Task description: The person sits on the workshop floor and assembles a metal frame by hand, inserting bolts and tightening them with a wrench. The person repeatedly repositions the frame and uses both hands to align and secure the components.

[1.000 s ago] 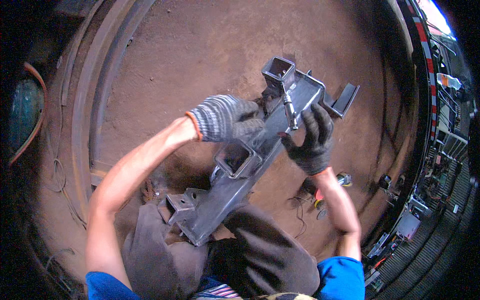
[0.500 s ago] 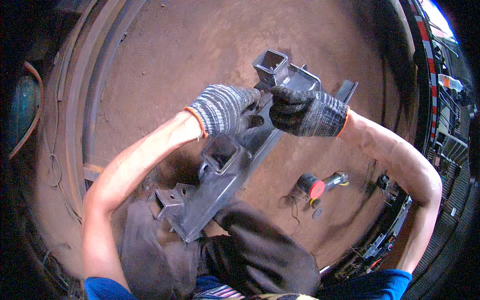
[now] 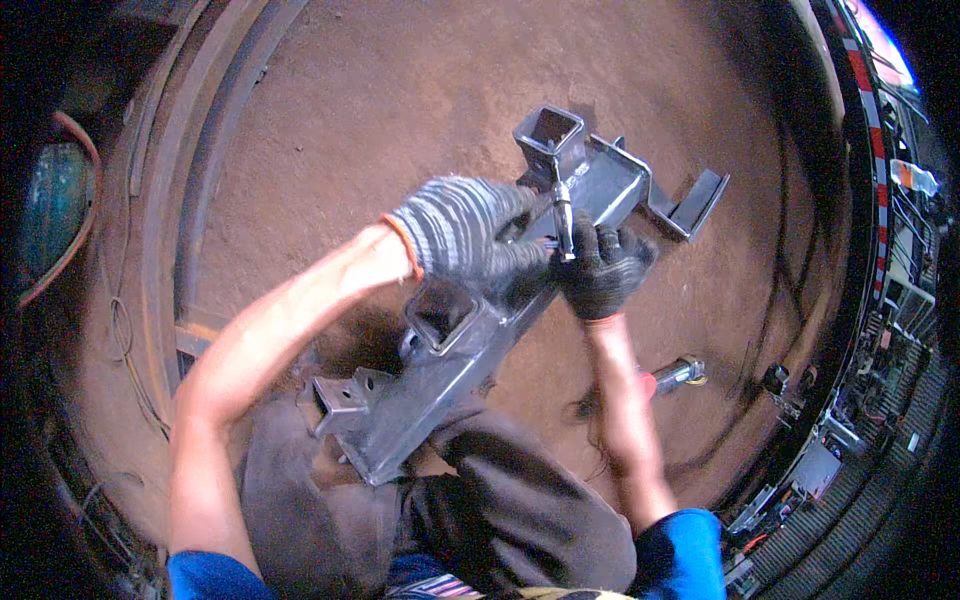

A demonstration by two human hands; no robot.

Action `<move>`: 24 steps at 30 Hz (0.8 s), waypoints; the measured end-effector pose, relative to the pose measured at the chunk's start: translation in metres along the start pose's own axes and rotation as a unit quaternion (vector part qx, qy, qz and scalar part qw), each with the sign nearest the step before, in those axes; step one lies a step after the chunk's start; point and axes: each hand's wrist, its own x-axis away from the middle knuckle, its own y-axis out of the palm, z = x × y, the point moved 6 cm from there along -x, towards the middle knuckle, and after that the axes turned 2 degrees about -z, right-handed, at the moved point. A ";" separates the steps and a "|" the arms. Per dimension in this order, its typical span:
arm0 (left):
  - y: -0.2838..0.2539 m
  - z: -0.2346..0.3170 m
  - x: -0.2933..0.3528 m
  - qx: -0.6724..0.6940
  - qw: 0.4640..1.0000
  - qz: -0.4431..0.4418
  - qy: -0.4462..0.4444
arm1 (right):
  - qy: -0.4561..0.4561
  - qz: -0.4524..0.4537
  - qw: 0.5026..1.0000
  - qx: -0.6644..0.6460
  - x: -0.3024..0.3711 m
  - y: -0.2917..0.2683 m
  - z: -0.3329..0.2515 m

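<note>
A grey welded steel beam point(image 3: 420, 390) slants from my lap up to the far right, with short open square tubes fixed on it. My left hand point(image 3: 460, 228), in a striped grey knit glove with an orange cuff, grips the beam between its two tubes, thumb and fingers apart around it. My right hand point(image 3: 603, 268), in a darker glove, is closed on a slim silver tool point(image 3: 563, 205) with a thin shaft. The shaft points toward the far square tube point(image 3: 548, 130); I cannot make out whether its tip touches. A small angled bracket point(image 3: 342, 398) sticks out at the beam's near end.
An angle grinder point(image 3: 682, 372) lies on the brown floor, partly behind my right forearm. Long steel bars point(image 3: 205, 150) line the left side, with a cable point(image 3: 118, 330) beyond them. A red-and-white striped edge point(image 3: 877, 160) and clutter border the right.
My right hand has turned and drawn back toward me, its forearm swinging inward over the grinder. The silver tool now shows in it. My left hand stays at the beam, shifted slightly.
</note>
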 end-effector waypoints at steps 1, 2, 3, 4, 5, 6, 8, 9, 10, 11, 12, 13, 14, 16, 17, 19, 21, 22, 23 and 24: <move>-0.009 0.001 0.006 -0.018 1.000 0.014 -0.011 | 0.136 -0.008 0.990 -0.026 0.010 0.011 -0.005; -0.003 0.002 -0.013 -0.012 0.999 0.017 0.026 | 0.152 -0.022 0.988 -0.011 0.016 0.005 0.005; -0.008 -0.002 -0.005 -0.023 0.999 0.025 0.020 | 0.165 -0.025 0.985 -0.042 0.006 -0.003 -0.004; -0.010 -0.009 -0.003 -0.004 0.999 0.044 0.020 | 0.177 -0.025 0.982 -0.055 -0.003 -0.008 -0.006; -0.007 -0.013 0.000 -0.005 0.999 0.034 0.015 | 0.167 -0.046 0.983 -0.061 -0.007 -0.012 -0.008; -0.004 -0.011 0.004 -0.008 1.000 0.024 0.005 | 0.156 -0.067 0.983 -0.073 -0.008 -0.016 -0.008; -0.004 -0.011 0.007 -0.004 1.000 0.008 0.005 | 0.130 -0.078 0.986 -0.075 -0.018 -0.025 -0.008; 0.002 -0.011 0.005 0.010 1.000 0.002 0.022 | 0.110 -0.064 0.986 -0.110 -0.020 -0.029 -0.007; 0.008 -0.013 0.003 0.024 0.999 -0.003 0.038 | 0.089 -0.051 0.984 -0.147 -0.022 -0.030 -0.007; 0.014 -0.015 0.002 0.039 0.998 -0.009 0.053 | 0.068 -0.038 0.980 -0.183 -0.022 -0.031 -0.009; 0.013 -0.012 0.005 0.054 0.996 -0.013 0.072 | 0.078 -0.089 0.973 -0.198 -0.022 -0.025 -0.011; 0.013 -0.012 0.006 0.048 0.997 -0.014 0.063 | 0.090 -0.107 0.973 -0.184 -0.021 -0.020 -0.011; 0.014 -0.011 0.006 0.042 0.998 -0.015 0.054 | 0.102 -0.125 0.972 -0.171 -0.019 -0.014 -0.012; 0.015 -0.008 0.007 0.060 0.995 -0.001 0.073 | 0.128 -0.126 0.974 -0.141 -0.008 -0.004 -0.013; 0.016 -0.009 0.006 0.057 0.992 0.039 0.102 | 0.128 -0.083 0.981 -0.124 -0.007 -0.004 -0.015; 0.013 -0.002 0.008 0.050 0.979 0.118 0.158 | 0.127 0.005 0.988 -0.087 -0.006 -0.009 -0.021; 0.017 -0.002 0.005 0.153 0.977 0.100 0.114 | 0.183 0.008 0.978 -0.102 -0.004 -0.006 -0.027; 0.017 -0.001 0.002 0.189 0.975 0.076 0.084 | 0.211 0.010 0.971 -0.108 -0.002 -0.005 -0.029; 0.016 0.002 0.000 0.224 0.972 0.052 0.054 | 0.237 0.028 0.962 -0.135 0.002 -0.004 -0.029; -0.001 0.012 -0.003 0.129 0.984 0.083 0.095 | 0.260 0.048 0.950 -0.166 0.004 0.000 -0.033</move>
